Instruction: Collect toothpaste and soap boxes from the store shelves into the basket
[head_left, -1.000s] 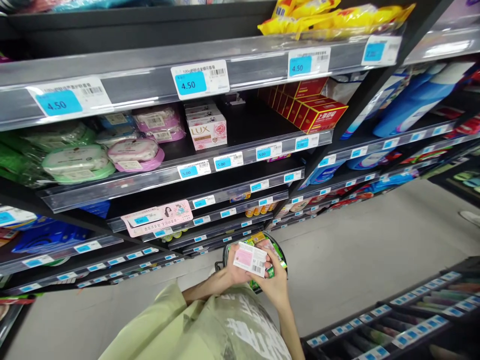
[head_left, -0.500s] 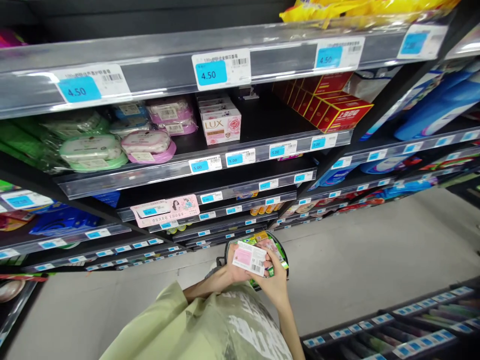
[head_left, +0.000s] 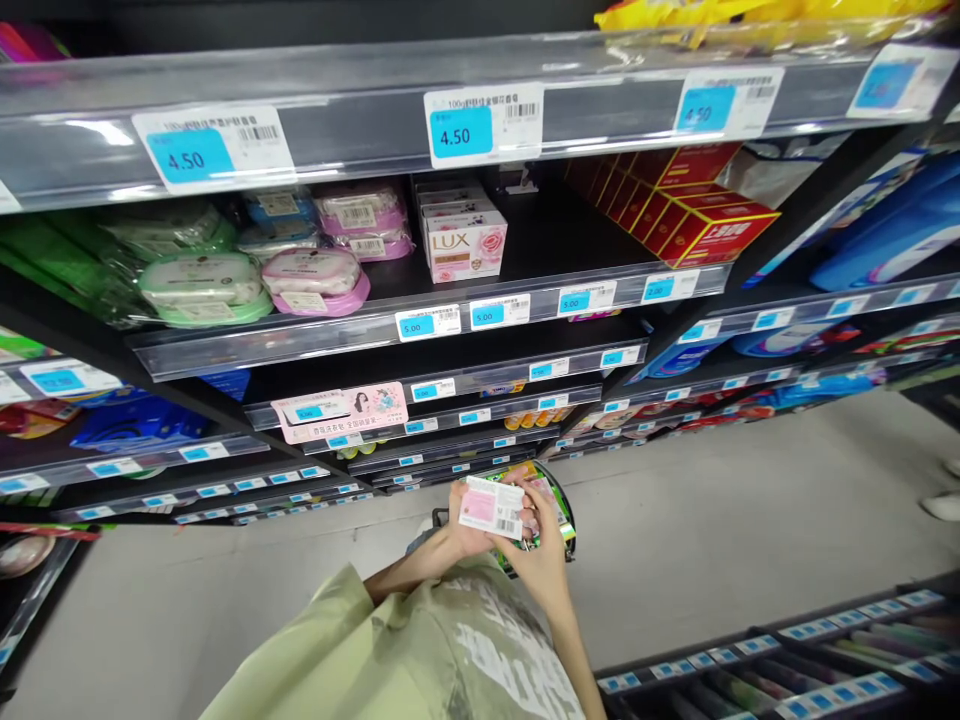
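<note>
Between my two hands is a white and pink soap box [head_left: 491, 507], its printed side with a barcode facing up. My left hand [head_left: 463, 535] grips its left end and lower edge. Fingers of my right hand [head_left: 541, 550] close round the right end. Just beneath them, a dark-rimmed shopping basket [head_left: 573, 535] holds green, yellow and pink packages, partly hidden by my hands. On the shelf ahead stands a row of LUX soap boxes [head_left: 465, 252], white with a pink rose.
Wrapped soap dishes [head_left: 206, 288] in green and pink sit left of the LUX boxes, red boxes [head_left: 709, 235] to the right. Price-tagged shelf edges [head_left: 360, 330] jut out in front. Grey floor [head_left: 712, 510] runs along the aisle; another person's shoe [head_left: 941, 506] shows at far right.
The view has shifted slightly, so the shelf goods appear farther right. My hands still hold the soap box, which is turned a little more level. A shoe has come into view at right.
</note>
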